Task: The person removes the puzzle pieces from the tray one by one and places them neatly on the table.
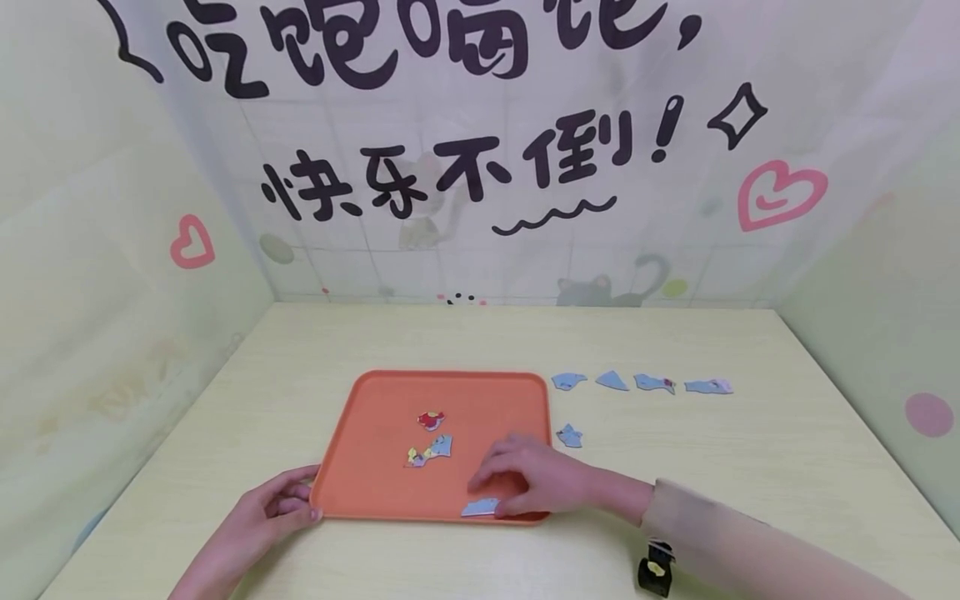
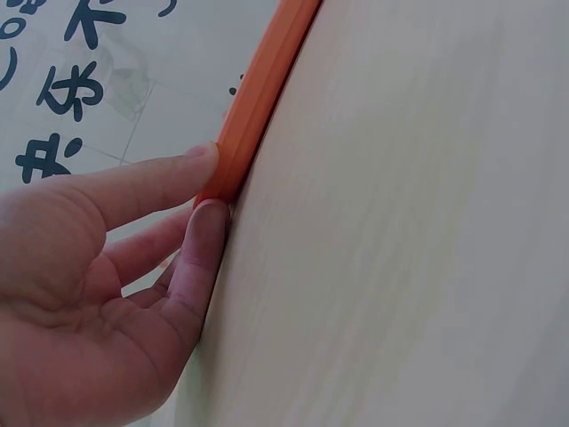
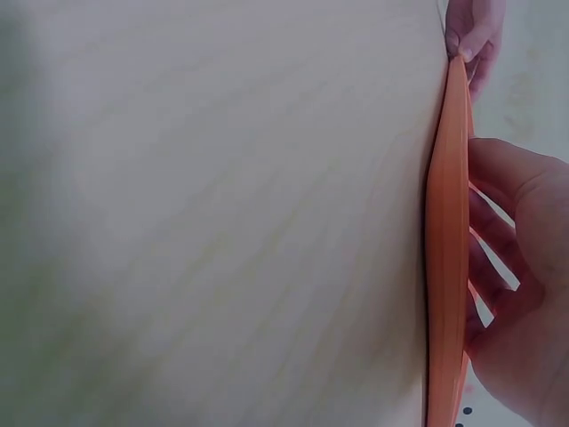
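Observation:
An orange tray [image 1: 390, 400] lies on the table. My left hand [image 1: 258, 521] pinches its near left corner between thumb and fingers, also seen in the left wrist view with the tray edge [image 2: 253, 98]. Over the tray's near right part is my right hand [image 1: 536, 475], fingers arched and apart from the thumb. Its thumb is at the right end of a light blue puzzle piece [image 1: 478, 507] by the near rim. A red puzzle piece [image 1: 431, 420] and a blue and yellow section [image 1: 438, 447] lie mid-tray. The tray wall hides the right fingertips in the right wrist view.
Right of the tray, blue puzzle pieces lie in a row, among them a triangular piece [image 1: 612, 381] and a long piece [image 1: 708, 387]. A star-like piece [image 1: 569, 436] sits nearer. A black object [image 1: 656, 569] shows below the right sleeve. Printed walls enclose the table.

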`<state>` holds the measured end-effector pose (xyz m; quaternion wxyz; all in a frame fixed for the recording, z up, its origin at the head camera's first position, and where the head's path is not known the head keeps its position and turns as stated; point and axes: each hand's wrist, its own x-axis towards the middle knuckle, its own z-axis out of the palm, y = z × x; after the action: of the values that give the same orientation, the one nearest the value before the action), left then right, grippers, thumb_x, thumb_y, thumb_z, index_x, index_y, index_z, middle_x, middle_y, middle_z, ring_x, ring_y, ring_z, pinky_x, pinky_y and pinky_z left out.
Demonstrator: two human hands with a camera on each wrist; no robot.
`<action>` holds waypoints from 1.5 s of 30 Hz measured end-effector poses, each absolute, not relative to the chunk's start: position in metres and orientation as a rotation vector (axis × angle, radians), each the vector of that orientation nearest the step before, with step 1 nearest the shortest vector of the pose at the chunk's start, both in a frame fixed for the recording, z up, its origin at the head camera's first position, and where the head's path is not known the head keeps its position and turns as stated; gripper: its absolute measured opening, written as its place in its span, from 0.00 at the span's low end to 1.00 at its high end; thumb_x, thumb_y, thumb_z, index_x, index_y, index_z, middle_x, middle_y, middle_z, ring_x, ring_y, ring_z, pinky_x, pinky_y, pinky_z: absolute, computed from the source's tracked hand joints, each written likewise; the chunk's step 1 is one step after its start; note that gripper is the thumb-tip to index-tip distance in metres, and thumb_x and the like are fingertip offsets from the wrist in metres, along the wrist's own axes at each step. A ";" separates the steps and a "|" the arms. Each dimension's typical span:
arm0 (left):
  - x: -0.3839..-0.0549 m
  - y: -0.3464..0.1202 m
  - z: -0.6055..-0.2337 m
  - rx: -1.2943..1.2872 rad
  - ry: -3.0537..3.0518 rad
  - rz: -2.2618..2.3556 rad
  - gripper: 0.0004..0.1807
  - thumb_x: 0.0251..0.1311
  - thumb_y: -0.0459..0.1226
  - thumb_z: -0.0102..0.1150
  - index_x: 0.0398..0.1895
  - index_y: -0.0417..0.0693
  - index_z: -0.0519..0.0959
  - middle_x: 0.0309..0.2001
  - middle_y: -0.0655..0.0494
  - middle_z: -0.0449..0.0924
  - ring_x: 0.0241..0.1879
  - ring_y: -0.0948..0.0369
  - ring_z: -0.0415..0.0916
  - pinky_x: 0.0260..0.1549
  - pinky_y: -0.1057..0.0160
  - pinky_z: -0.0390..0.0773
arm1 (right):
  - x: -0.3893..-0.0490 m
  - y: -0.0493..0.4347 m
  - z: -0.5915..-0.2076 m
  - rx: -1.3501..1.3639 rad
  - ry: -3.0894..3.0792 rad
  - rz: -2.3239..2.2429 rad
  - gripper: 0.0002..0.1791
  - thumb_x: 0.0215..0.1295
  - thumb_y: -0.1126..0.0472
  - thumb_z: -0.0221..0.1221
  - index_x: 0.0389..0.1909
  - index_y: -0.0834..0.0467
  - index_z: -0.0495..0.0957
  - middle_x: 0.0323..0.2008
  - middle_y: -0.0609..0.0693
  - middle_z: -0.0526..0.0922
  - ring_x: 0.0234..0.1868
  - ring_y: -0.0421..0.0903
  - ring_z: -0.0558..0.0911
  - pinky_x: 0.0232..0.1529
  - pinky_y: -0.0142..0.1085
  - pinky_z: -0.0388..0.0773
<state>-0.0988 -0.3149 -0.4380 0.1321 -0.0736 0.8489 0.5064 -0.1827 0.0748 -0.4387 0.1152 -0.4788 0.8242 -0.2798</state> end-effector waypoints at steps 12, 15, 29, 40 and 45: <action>-0.098 -0.315 -0.437 -0.207 2.455 1.481 0.39 0.59 0.37 0.68 0.72 0.40 0.63 0.49 0.51 0.75 0.41 0.68 0.77 0.43 0.72 0.77 | -0.180 0.072 -0.441 -1.459 2.472 -0.757 0.14 0.61 0.56 0.67 0.47 0.41 0.84 0.44 0.37 0.80 0.50 0.35 0.71 0.53 0.31 0.66; -0.098 -0.314 -0.437 -0.204 2.457 1.483 0.39 0.59 0.38 0.68 0.72 0.40 0.63 0.50 0.50 0.75 0.41 0.68 0.77 0.43 0.72 0.77 | -0.180 0.070 -0.439 -1.463 2.478 -0.752 0.14 0.61 0.58 0.66 0.47 0.42 0.85 0.42 0.37 0.81 0.46 0.33 0.72 0.49 0.26 0.65; -0.098 -0.313 -0.436 -0.200 2.456 1.489 0.39 0.58 0.37 0.68 0.72 0.39 0.63 0.49 0.50 0.75 0.40 0.68 0.77 0.43 0.72 0.77 | -0.180 0.071 -0.432 -1.352 2.479 -0.785 0.13 0.59 0.58 0.68 0.44 0.42 0.86 0.41 0.36 0.82 0.45 0.31 0.72 0.48 0.24 0.69; -0.097 -0.314 -0.437 -0.196 2.453 1.497 0.39 0.58 0.36 0.68 0.72 0.38 0.63 0.48 0.51 0.75 0.40 0.69 0.77 0.42 0.72 0.77 | -0.185 0.074 -0.429 -1.308 2.475 -0.836 0.13 0.60 0.60 0.67 0.44 0.42 0.86 0.41 0.34 0.81 0.45 0.30 0.73 0.49 0.27 0.72; -0.098 -0.313 -0.436 -0.206 2.457 1.493 0.39 0.58 0.36 0.68 0.72 0.39 0.63 0.48 0.51 0.75 0.40 0.69 0.77 0.42 0.72 0.77 | -0.187 0.077 -0.427 -1.266 2.476 -0.873 0.13 0.61 0.60 0.66 0.45 0.42 0.86 0.42 0.34 0.81 0.46 0.32 0.74 0.51 0.28 0.74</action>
<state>-0.0977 -0.3127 -0.4363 0.1294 -0.0708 0.8453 0.5135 -0.1869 0.0772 -0.4269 0.1133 -0.4316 0.8440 -0.2975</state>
